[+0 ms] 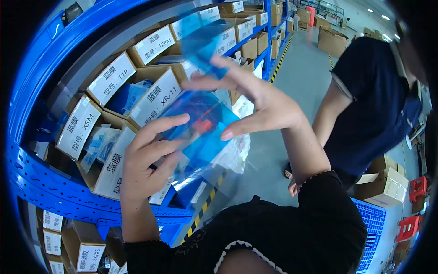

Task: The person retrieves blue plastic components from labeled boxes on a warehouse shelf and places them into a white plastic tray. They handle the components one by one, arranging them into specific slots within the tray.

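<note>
Left hand (148,157): blue film (205,148) is clamped by its fingers, before the shelf (68,201).
Right hand (269,102): thumb is seen at the film's edge; whether its blurred fingers are closed cannot be told.
Boxes (112,77): lined up on the shelf.

Translucent blue rectangular plastic film (206,148), glossy, tilted, held up in left hand (145,160), right hand's (270,104) thumb at its edge; red patch showing on it; clear see-through plastic sheeting (190,181) around lower edge; second translucent blue film piece (197,42) above, motion-blurred, raised by right fingers, exact grip unclear
</note>
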Tool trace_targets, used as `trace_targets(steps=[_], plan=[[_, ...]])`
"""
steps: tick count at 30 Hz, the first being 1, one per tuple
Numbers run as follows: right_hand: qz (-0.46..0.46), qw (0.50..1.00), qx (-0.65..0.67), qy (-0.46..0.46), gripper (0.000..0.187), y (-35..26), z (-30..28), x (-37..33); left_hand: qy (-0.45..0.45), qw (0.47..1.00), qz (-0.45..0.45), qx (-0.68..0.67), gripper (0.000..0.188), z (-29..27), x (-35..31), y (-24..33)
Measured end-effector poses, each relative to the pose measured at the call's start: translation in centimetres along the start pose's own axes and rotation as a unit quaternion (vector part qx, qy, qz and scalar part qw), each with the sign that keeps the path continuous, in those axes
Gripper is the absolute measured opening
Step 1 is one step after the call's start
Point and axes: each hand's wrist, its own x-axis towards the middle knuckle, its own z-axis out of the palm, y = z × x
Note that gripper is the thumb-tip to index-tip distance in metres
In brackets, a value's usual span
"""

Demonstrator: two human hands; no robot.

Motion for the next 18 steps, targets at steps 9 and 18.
trace_targets(steps=[9, 18], plan=[[0.183, 0.977, 0.095, 0.063, 0.075, -1.4, 3.4, 0.0, 0.076, 0.958, -0.014, -0.277, 0.022, 1.1, -2.2, -1.8], [0.157, 0.979, 0.066, 0.107, 0.059, 0.7, 7.5, 3.3, 0.037, 0.956, -0.188, -0.222, 0.016, -4.2, -5.1, -3.6]])
